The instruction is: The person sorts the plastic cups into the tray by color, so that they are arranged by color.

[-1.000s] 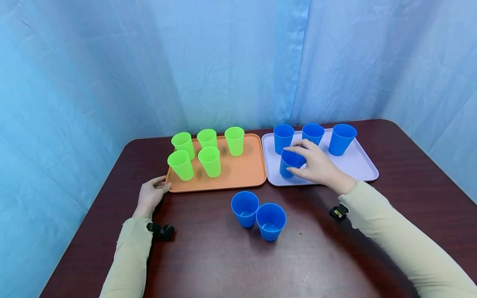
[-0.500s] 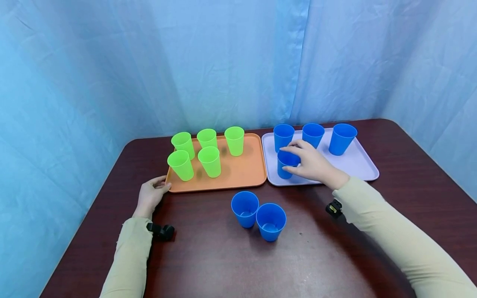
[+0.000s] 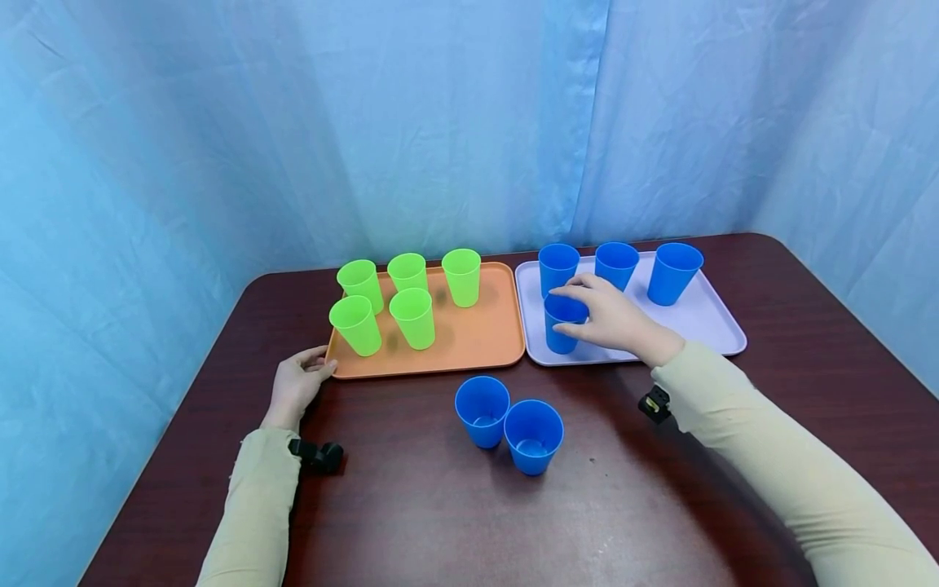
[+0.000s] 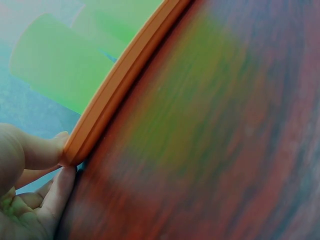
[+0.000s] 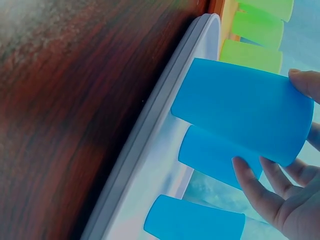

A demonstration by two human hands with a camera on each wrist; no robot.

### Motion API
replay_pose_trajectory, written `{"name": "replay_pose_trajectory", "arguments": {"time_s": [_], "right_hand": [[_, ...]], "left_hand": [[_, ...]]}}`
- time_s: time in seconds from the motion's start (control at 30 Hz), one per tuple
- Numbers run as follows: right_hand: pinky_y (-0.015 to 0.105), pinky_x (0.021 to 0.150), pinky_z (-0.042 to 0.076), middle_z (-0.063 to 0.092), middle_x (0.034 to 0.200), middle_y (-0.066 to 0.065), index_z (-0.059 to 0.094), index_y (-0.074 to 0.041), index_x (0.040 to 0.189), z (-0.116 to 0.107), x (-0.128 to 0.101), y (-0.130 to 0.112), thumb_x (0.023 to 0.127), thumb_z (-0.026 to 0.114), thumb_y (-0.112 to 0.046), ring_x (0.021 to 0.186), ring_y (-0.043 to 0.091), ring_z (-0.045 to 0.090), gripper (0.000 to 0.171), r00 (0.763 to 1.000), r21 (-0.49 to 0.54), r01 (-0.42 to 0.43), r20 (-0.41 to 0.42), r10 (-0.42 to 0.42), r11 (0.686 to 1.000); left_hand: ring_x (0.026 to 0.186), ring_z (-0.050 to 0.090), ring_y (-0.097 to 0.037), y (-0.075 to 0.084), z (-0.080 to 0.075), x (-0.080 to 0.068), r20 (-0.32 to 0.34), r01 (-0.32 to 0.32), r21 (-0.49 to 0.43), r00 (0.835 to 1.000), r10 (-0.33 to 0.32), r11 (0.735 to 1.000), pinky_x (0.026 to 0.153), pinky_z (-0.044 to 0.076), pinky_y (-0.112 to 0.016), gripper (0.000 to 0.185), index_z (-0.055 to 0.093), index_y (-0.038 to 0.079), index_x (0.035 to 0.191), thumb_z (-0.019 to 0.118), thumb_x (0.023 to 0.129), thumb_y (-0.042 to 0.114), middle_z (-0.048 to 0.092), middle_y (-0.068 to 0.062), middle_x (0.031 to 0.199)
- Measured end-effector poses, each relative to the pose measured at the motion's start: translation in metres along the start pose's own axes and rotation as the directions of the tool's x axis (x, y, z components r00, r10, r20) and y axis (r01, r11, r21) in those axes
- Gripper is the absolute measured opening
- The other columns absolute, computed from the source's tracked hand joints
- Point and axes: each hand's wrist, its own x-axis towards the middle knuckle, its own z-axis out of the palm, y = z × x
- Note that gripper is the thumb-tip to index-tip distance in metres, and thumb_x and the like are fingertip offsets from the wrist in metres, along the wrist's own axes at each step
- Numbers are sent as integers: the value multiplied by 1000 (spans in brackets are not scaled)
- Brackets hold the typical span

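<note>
My left hand [image 3: 296, 388] pinches the near left corner of the orange tray [image 3: 477, 334] between thumb and fingers, as the left wrist view shows. Several green cups [image 3: 415, 319] stand upright on that tray. With thumb and fingers spread round its upper part, my right hand [image 3: 612, 318] grips a blue cup [image 3: 560, 341] over the front left part of the lilac tray [image 3: 689, 330]. In the right wrist view the gripped cup [image 5: 240, 107] looks upright, and its base is close to the tray's rim. Behind it, three blue cups [image 3: 675, 275] form the tray's back row.
Two blue cups [image 3: 482, 412] stand side by side, touching, on the dark wooden table [image 3: 411, 505] in front of the trays. The trays lie edge to edge near the table's far side. Pale blue curtains [image 3: 440, 122] hang behind and at both sides.
My right hand and the blue cup in it have shifted slightly left over the lilac tray. The left hand and the other cups have stayed put.
</note>
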Motion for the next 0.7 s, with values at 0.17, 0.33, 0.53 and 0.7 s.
{"name": "replay_pose_trajectory", "arguments": {"time_s": [0.17,0.33,0.53,0.7], "right_hand": [[52,91,48,49,128,21,54,-4,132,1,2,1,84,72,-25,119,38,46,56,1000,-13,-6,6,6,1000],[52,91,48,49,128,21,54,-5,133,2,2,2,83,73,-28,118,38,47,58,1000,-10,-7,10,7,1000],[52,90,48,50,127,21,55,-5,132,0,3,3,80,76,-29,117,37,47,61,1000,-16,14,-5,-14,1000],[53,90,48,49,128,21,54,-5,132,-3,2,1,80,76,-31,118,38,47,63,1000,-22,12,-6,-12,1000]], "left_hand": [[109,56,-28,-1,0,1,-1,-5,1,1000,5,1000,74,43,-18,46,50,0,136,60,93,15,55,-20,120],[110,56,-29,-1,0,1,-2,4,2,1000,-4,1000,75,43,-19,46,50,1,136,60,93,16,55,-20,120],[110,56,-29,-1,0,2,-5,5,-3,1000,-5,1000,73,43,-18,46,50,1,136,59,93,15,55,-20,120],[110,55,-28,-1,0,2,2,14,-2,1000,-14,1000,77,43,-22,46,50,3,137,58,94,16,54,-19,122]]}}
